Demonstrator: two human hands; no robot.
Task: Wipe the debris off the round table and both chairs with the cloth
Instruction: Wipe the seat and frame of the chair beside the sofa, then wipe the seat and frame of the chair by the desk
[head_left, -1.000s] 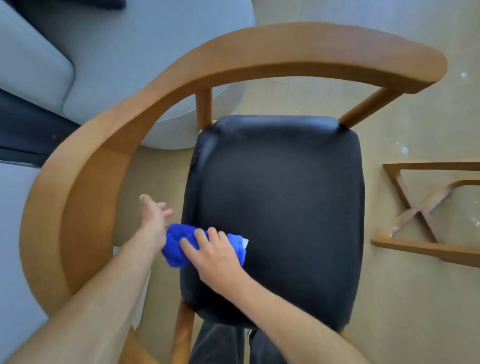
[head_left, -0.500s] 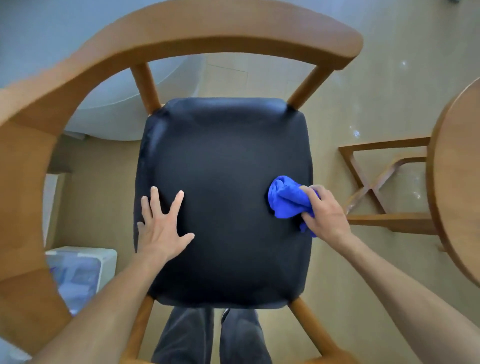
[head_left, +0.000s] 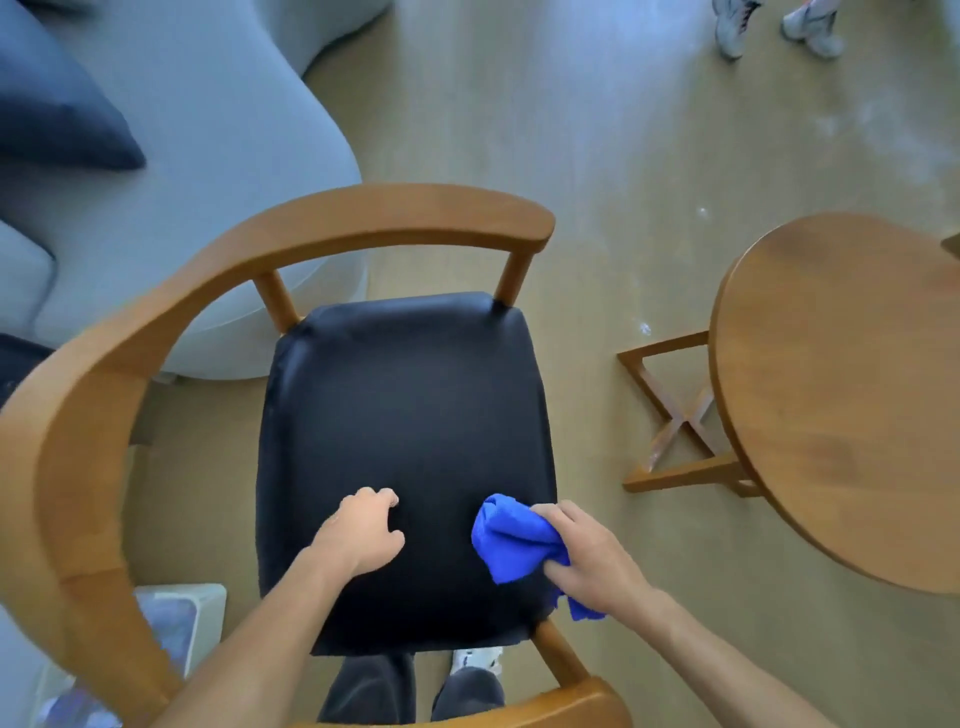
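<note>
The right hand (head_left: 592, 561) grips a bunched blue microfibre cloth (head_left: 511, 540), thumb and fingers curled round the wad, with a loose tail hanging below the wrist past the seat edge. The cloth rests on the black padded seat (head_left: 405, 415) of the wooden armchair (head_left: 363, 218), at its near right corner. The left hand (head_left: 361, 535) sits on the seat just beside the cloth, fingers loosely curled and holding nothing; contact with the seat appears light. The round wooden bench (head_left: 841, 395) stands to the right of the gripping fingers, well apart from them. No debris is discernible on the seat. The cloth is judged light, soft and fully compliant; it will collapse under pressure and shed trapped crumbs if released. Hold it by the bunched centre, palm pressing down, so that a broad face meets the surface. The seat covering looks smooth, so the cloth should glide with little resistance. The loose tail may drag debris back; gather it in.
</note>
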